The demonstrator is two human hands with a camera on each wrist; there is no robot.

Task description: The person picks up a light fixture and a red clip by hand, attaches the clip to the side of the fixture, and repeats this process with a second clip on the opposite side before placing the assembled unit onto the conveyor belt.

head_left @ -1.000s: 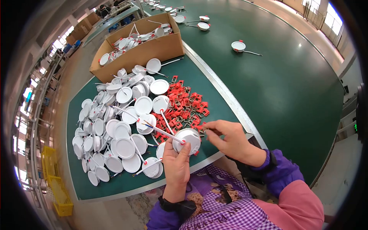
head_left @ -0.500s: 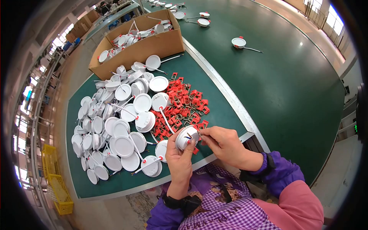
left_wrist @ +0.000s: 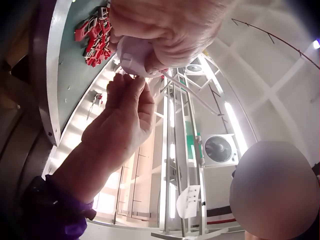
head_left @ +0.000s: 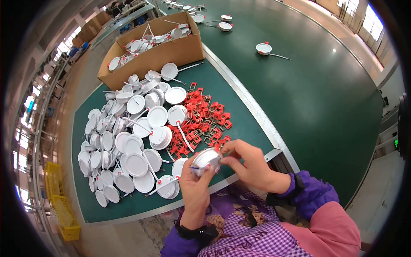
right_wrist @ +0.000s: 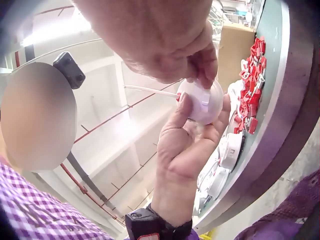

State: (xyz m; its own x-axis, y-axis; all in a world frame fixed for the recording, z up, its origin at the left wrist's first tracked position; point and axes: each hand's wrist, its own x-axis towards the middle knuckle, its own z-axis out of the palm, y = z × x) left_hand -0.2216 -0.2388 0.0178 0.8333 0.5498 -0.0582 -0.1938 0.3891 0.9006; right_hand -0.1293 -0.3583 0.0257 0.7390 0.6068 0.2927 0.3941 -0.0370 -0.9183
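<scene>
My left hand (head_left: 195,186) grips a round white downlight (head_left: 207,160) by its rim, tilted up above the table's near edge. Its white cable (right_wrist: 150,91) leaves through a red grommet beside the left thumb in the right wrist view. At the light's right side, my right hand (head_left: 254,169) pinches a small red spring clip (head_left: 217,147) against the housing; the fingertips hide most of it. Behind the hands lies a heap of red spring clips (head_left: 205,115). A large pile of white downlights (head_left: 137,165) with cables covers the left of the green table.
At the back stands a cardboard box (head_left: 154,53) full of downlights. A metal rail (head_left: 244,96) divides the table from a green conveyor belt (head_left: 317,94), where a downlight (head_left: 263,49) with red clips lies, others farther off. Yellow crates (head_left: 64,210) stand at the lower left.
The right hand has brought the red clip from beside the downlight onto its side. The left hand has turned the downlight, so its cable no longer points toward the pile.
</scene>
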